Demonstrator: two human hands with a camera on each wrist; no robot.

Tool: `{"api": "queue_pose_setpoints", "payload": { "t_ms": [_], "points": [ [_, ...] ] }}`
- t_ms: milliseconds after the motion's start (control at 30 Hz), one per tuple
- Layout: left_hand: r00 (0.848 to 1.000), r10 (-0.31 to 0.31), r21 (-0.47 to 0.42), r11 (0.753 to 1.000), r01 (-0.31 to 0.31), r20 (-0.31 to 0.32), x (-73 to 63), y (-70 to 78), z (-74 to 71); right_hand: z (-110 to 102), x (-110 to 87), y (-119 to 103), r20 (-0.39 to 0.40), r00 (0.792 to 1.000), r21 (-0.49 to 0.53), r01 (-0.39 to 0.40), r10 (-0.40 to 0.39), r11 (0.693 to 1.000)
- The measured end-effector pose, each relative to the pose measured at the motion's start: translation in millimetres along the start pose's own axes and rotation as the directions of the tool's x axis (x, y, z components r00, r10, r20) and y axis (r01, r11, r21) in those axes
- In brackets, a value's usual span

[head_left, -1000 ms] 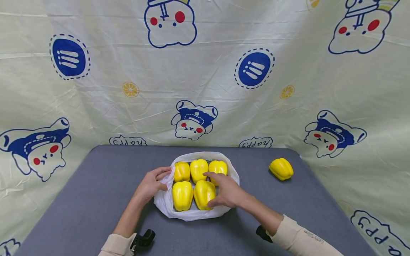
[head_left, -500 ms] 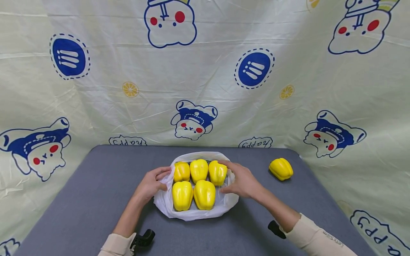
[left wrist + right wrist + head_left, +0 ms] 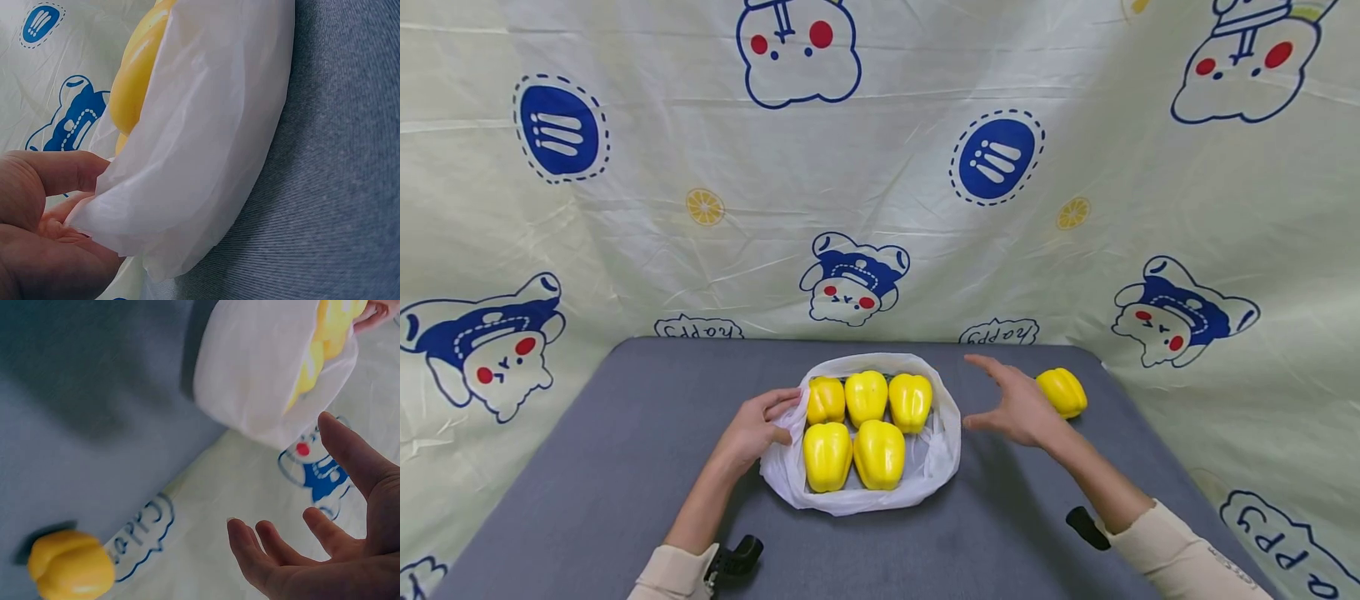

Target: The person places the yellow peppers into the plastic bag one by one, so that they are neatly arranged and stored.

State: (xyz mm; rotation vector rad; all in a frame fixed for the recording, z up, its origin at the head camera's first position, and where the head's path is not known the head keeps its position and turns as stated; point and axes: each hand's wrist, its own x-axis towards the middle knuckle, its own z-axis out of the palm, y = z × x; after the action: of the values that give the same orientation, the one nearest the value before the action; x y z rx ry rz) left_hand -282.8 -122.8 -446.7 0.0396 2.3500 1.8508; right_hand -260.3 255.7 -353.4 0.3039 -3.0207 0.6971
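A white plastic bag [image 3: 936, 467] stands with its mouth spread on the grey table, holding several yellow bell peppers [image 3: 880, 455] in two rows. My left hand [image 3: 756, 433] grips the bag's left rim; the left wrist view shows the thin plastic [image 3: 181, 144] between its thumb and fingers. To the right of the bag, my right hand [image 3: 1018, 406] is in the air with fingers spread and holds nothing. A lone yellow bell pepper [image 3: 1063, 393] lies just beyond it, partly covered by the hand in the head view. The right wrist view shows this pepper [image 3: 72, 565] apart from the fingers.
The grey table [image 3: 625, 467] reaches back to a pale curtain [image 3: 917, 250] printed with blue cartoon figures. Black wrist straps [image 3: 737, 557] are on both forearms, near the light sleeves.
My right hand has let go of a pepper, now in the bag's front row, and moved right, out of the bag toward the lone pepper. The left hand stays at the rim.
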Motion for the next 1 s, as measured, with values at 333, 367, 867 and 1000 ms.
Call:
{"api": "queue_pose_setpoints", "payload": {
  "t_ms": [333,367,867,1000],
  "points": [
    [1.000,0.008,0.002,1.000,-0.008,0.005,-0.6,-0.1,-0.6,-22,2.2,50,-0.033,0.996,-0.049,-0.089,0.088,0.995],
    [1.000,0.007,0.001,1.000,-0.007,0.005,-0.6,-0.1,-0.5,-23,2.0,56,-0.035,0.995,-0.049,-0.097,0.095,0.994],
    [1.000,-0.011,0.002,1.000,0.011,0.001,-1.4,0.7,0.6,-24,5.5,121,-0.083,0.982,-0.032,-0.172,0.169,0.985],
    [1.000,-0.011,-0.003,1.000,0.011,0.005,-1.6,1.4,-0.3,-23,10.6,130,-0.072,0.977,-0.029,-0.202,0.200,0.979]
  ]
}}
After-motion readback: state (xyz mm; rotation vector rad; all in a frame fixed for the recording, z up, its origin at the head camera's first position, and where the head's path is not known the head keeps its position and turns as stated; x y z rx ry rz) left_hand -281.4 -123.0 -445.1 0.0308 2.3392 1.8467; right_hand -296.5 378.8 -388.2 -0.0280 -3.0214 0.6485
